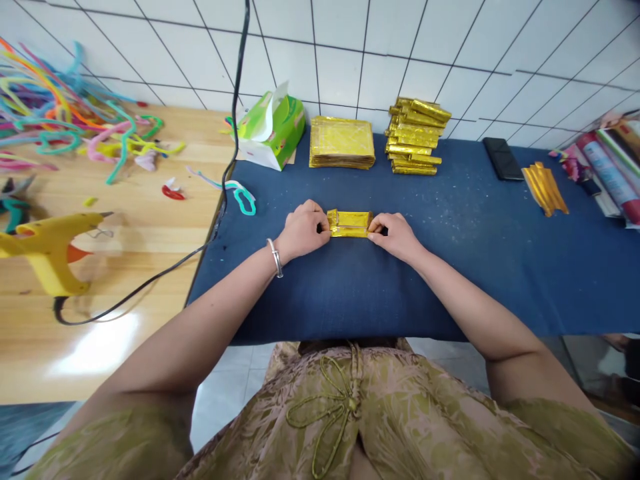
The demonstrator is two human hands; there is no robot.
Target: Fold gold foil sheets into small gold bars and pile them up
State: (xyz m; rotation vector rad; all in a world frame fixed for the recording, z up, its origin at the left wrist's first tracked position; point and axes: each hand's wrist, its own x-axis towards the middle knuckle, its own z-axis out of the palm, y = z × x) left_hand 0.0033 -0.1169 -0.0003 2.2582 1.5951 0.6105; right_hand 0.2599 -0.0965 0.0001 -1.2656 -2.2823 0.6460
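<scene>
A partly folded sheet of gold foil paper point(351, 225) lies on the dark blue cloth point(350, 293) in front of me. My left hand point(306, 230) pinches its left end, fingers curled, with a silver bracelet on the wrist. At the right end, my right hand point(393, 235) grips the paper between thumb and fingers. Beyond my hands stand a flat stack of gold foil sheets point(342, 142) and, to its right, a pile of folded gold foil pieces point(416, 137).
A green tissue box point(275, 127) stands by the tiled wall. Leftward, a yellow glue gun point(50, 247), its black cord point(234, 120) and coloured pipe cleaners point(65, 113) lie on wood. Rightward are a black phone point(503, 159), more gold strips point(545, 189) and assorted items.
</scene>
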